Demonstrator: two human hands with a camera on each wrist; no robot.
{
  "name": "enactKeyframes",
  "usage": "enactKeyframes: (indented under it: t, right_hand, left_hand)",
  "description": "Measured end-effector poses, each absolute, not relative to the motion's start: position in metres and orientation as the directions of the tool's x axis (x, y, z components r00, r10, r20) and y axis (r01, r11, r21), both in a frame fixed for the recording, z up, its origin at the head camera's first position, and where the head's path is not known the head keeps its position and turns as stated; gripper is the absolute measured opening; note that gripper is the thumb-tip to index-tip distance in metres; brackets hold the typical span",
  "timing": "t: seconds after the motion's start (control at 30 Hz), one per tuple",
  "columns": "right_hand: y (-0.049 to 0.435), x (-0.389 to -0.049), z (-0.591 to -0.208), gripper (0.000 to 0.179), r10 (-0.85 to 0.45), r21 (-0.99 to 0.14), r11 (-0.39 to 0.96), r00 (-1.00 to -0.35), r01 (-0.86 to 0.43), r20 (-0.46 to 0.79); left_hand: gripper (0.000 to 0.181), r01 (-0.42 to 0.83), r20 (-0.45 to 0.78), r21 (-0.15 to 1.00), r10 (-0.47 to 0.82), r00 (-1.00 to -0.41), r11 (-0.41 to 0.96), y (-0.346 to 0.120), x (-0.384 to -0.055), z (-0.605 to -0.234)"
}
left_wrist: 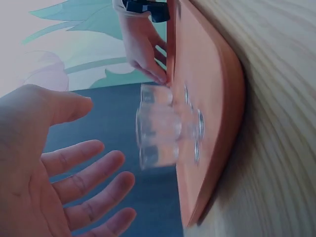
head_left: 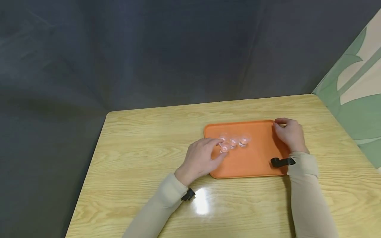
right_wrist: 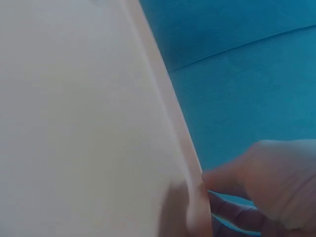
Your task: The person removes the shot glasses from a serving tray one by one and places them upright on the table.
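Several small clear stemmed glasses (head_left: 243, 141) stand upright, close together, in the left part of an orange tray (head_left: 253, 165). My left hand (head_left: 202, 157) reaches over the tray's left edge, thumb and fingers spread around the nearest glass in the head view. In the left wrist view a gap shows between that hand (left_wrist: 29, 148) and the glasses (left_wrist: 158, 123), and its palm is bare. At the tray's far right corner, my right hand (head_left: 290, 134) pinches the rim. The right wrist view has its thumb (right_wrist: 229, 177) against the tray edge, with other fingers partly hidden behind.
The tray lies on a light wood-grain table (head_left: 143, 142), right of its middle. A dark curtain (head_left: 178, 49) hangs behind the table's far edge. On the right is a green and beige leaf-patterned surface (head_left: 357, 82). Dark wrist straps (head_left: 188, 194) sit on both sleeves.
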State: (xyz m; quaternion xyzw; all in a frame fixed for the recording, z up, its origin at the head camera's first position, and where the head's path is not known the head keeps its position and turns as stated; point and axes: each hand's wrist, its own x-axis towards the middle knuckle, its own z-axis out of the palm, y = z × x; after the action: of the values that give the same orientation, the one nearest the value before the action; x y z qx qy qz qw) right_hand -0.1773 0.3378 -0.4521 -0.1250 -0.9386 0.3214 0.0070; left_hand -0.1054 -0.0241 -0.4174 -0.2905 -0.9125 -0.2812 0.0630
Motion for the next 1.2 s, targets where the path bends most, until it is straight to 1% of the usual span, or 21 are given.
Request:
enactKeyframes:
  t: [0.1, 0.23, 0.37, 0.63, 0.87, 1.03, 1.2]
  right_hand:
    - [0.335, -0.18, -0.454, 0.044, 0.23, -0.589, 0.779, -0.972, 0.216, -0.052]
    - [0.333, -0.181, -0.457, 0.043, 0.238, -0.568, 0.794, -0.971, 0.217, -0.039]
    - [0.331, -0.182, -0.46, 0.041, 0.254, -0.558, 0.8, -0.967, 0.221, -0.02]
    - [0.332, -0.18, -0.459, 0.041, 0.283, -0.543, 0.803, -0.959, 0.246, -0.017]
    - [0.328, -0.18, -0.458, 0.042, 0.316, -0.536, 0.796, -0.948, 0.282, -0.03]
    - [0.321, -0.186, -0.46, 0.044, 0.306, -0.542, 0.792, -0.951, 0.28, -0.044]
    - [0.326, -0.184, -0.459, 0.045, 0.305, -0.533, 0.798, -0.951, 0.281, -0.046]
  left_hand:
    - [0.038, 0.574, 0.297, 0.441, 0.491, -0.819, 0.69, -0.013, -0.111, -0.421]
    - [0.036, 0.548, 0.276, 0.396, 0.474, -0.836, 0.737, -0.002, -0.115, -0.425]
    - [0.038, 0.516, 0.237, 0.387, 0.458, -0.857, 0.764, 0.004, -0.116, -0.426]
    - [0.029, 0.49, 0.18, 0.361, 0.456, -0.872, 0.793, 0.002, -0.119, -0.426]
    - [0.034, 0.512, 0.138, 0.344, 0.497, -0.857, 0.787, -0.001, -0.121, -0.423]
    - [0.036, 0.488, 0.112, 0.342, 0.481, -0.869, 0.803, -0.006, -0.122, -0.42]
    - [0.037, 0.483, 0.085, 0.323, 0.484, -0.871, 0.814, 0.003, -0.119, -0.419]
